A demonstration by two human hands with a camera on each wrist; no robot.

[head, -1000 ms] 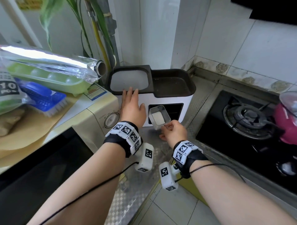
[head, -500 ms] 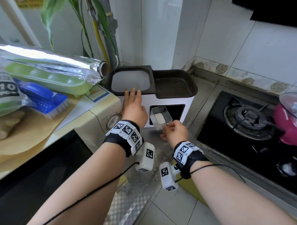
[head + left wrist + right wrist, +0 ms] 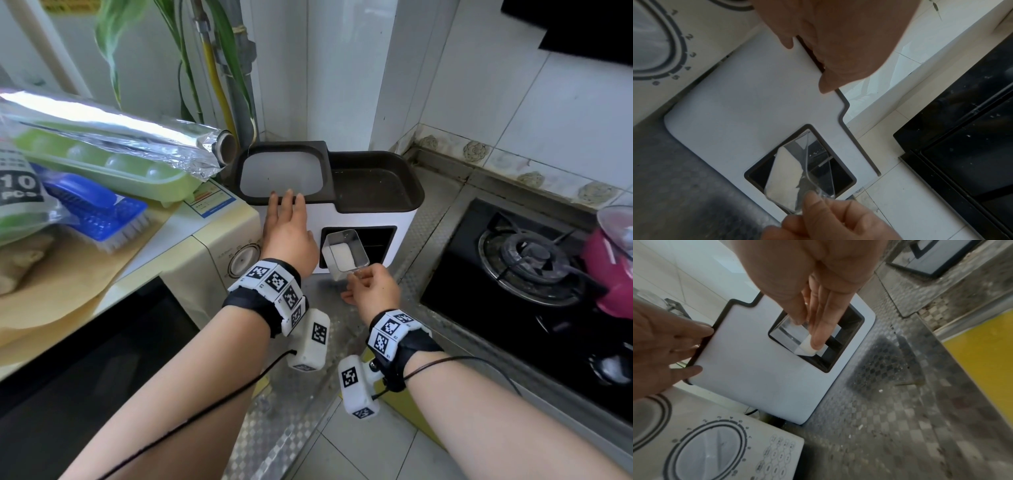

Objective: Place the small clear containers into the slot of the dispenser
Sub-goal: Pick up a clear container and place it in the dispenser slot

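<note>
Now right hand (image 3: pixel 371 293) pinches clear container (image 3: pixel 344 255), tilted at dispenser (image 3: pixel 356 214) slot (image 3: pixel 376 240).

Home kitchen, gas stove (image 3: pixel 534 253), white wall tiles (image 3: pixel 565 113), microwave (image 3: pixel 205 260), foil roll (image 3: pixel 113 133)

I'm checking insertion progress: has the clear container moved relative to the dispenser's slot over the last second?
Yes. In the head view, the clear container, pinched by the right hand, has shifted farther into the left of the dispenser's slot.
</note>
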